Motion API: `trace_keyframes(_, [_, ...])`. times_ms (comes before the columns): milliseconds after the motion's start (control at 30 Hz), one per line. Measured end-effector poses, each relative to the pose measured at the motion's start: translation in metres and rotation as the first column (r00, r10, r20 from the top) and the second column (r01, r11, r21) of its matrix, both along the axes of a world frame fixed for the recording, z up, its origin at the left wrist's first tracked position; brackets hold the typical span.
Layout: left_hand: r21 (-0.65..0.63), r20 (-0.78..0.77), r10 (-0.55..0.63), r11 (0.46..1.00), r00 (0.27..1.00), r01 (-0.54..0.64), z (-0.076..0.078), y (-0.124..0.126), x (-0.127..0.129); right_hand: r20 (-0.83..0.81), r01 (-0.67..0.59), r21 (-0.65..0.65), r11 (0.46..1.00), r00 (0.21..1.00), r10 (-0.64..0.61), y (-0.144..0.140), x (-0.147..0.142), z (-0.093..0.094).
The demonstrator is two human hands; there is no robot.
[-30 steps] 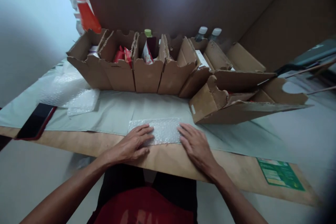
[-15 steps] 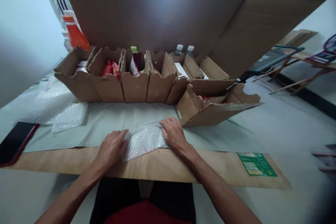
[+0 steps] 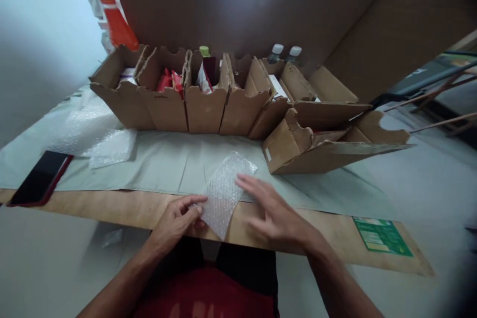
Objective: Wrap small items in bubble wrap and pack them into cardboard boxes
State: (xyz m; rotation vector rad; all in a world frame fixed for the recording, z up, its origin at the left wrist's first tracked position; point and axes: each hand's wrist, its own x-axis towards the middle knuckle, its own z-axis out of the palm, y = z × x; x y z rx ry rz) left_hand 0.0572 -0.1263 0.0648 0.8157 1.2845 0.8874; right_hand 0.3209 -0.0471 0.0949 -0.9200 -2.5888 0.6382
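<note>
A small piece of bubble wrap (image 3: 223, 191) lies tilted at the front of the table, its lower corner over the bare wood. My left hand (image 3: 182, 216) pinches its left edge between thumb and fingers. Beside its right edge, my right hand (image 3: 274, 208) is open, fingers and thumb spread and slightly blurred. The fingertips of that hand are at the sheet's upper right; whether they touch it I cannot tell. Right of the sheet, a cardboard box (image 3: 301, 156) stands at an angle with something reddish inside.
Several cardboard bins (image 3: 206, 112) with packets stand in a row behind. More bubble wrap (image 3: 93, 129) and a phone (image 3: 40, 179) lie at left. A green printed sheet (image 3: 382, 236) lies at the right front. A tall cardboard panel (image 3: 238, 5) rises behind the bins.
The bubble wrap has turned so that its length points away from me. My right hand has let go of its right end and opened. The camera view has shifted downward.
</note>
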Motion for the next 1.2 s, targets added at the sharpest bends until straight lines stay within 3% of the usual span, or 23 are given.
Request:
trace_keyframes(67, [-0.026,0.101,-0.022,0.999,0.995,0.025,0.0,-0.002,-0.001,0.0,-0.015,-0.025,1.0,1.0,0.015,-0.039,0.002,-0.012])
trace_keyframes(167, [-0.012,0.14,-0.116,0.993,0.983,0.119,0.007,-0.003,0.001,-0.154,0.157,0.015,0.988,0.976,-0.152,-0.072,-0.018,-0.036])
trace_keyframes(267, [0.098,-0.195,-0.212,0.967,0.958,0.234,0.019,0.003,0.004,-0.295,0.387,-0.082,0.918,0.871,-0.394,-0.071,-0.039,-0.054])
trace_keyframes(333, [0.17,-0.475,-0.205,0.933,0.856,0.317,0.024,0.012,0.005,-0.291,0.445,-0.193,0.874,0.825,-0.484,-0.061,-0.043,-0.058])
trace_keyframes(400, [0.164,-0.67,-0.2,0.9,0.715,0.404,0.026,0.024,0.006,-0.254,0.463,-0.237,0.854,0.819,-0.514,-0.052,-0.04,-0.058])
trace_keyframes(467, [0.095,-0.803,-0.215,0.875,0.556,0.476,0.025,0.035,0.008,-0.237,0.503,-0.149,0.851,0.818,-0.525,-0.049,-0.034,-0.056])
trace_keyframes(567, [-0.026,-0.912,-0.234,0.852,0.336,0.522,0.023,0.047,0.015,-0.273,0.58,0.144,0.802,0.802,-0.532,-0.054,-0.023,-0.05])
trace_keyframes(633, [-0.066,-0.933,-0.239,0.85,0.271,0.522,0.021,0.051,0.02,-0.29,0.57,0.308,0.762,0.819,-0.495,-0.061,-0.02,-0.044])
trace_keyframes(667, [-0.073,-0.936,-0.238,0.852,0.259,0.518,0.019,0.052,0.022,-0.276,0.534,0.356,0.767,0.844,-0.459,-0.064,-0.02,-0.042])
trace_keyframes(767, [-0.09,-0.947,-0.23,0.861,0.225,0.501,0.014,0.052,0.025,-0.148,0.361,0.382,0.851,0.933,-0.329,-0.068,-0.026,-0.041])
trace_keyframes(833, [-0.065,-0.956,-0.194,0.87,0.218,0.489,0.009,0.046,0.022,-0.078,0.296,0.341,0.892,0.955,-0.287,-0.063,-0.03,-0.044])
trace_keyframes(900, [0.089,-0.956,-0.068,0.86,0.286,0.502,0.005,0.035,0.017,-0.067,0.285,0.289,0.914,0.958,-0.278,-0.056,-0.032,-0.046])
trace_keyframes(967, [0.327,-0.896,0.07,0.772,0.438,0.546,0.002,0.022,0.011,-0.084,0.278,0.203,0.939,0.96,-0.267,-0.049,-0.03,-0.044])
trace_keyframes(1033, [0.49,-0.809,0.092,0.65,0.58,0.58,-0.001,0.01,0.007,-0.096,0.27,0.08,0.96,0.96,-0.262,-0.044,-0.028,-0.039])
trace_keyframes(1067, [0.522,-0.782,0.073,0.619,0.618,0.587,-0.002,0.007,0.006,-0.099,0.272,0.015,0.962,0.958,-0.269,-0.042,-0.028,-0.037])
trace_keyframes(1133, [0.519,-0.763,0.045,0.636,0.645,0.571,-0.005,0.008,0.007,-0.096,0.287,-0.082,0.954,0.951,-0.294,-0.038,-0.027,-0.034])
trace_keyframes(1200, [0.473,-0.767,0.037,0.706,0.641,0.526,-0.009,0.017,0.009,-0.109,0.342,-0.053,0.938,0.932,-0.346,-0.036,-0.026,-0.034])
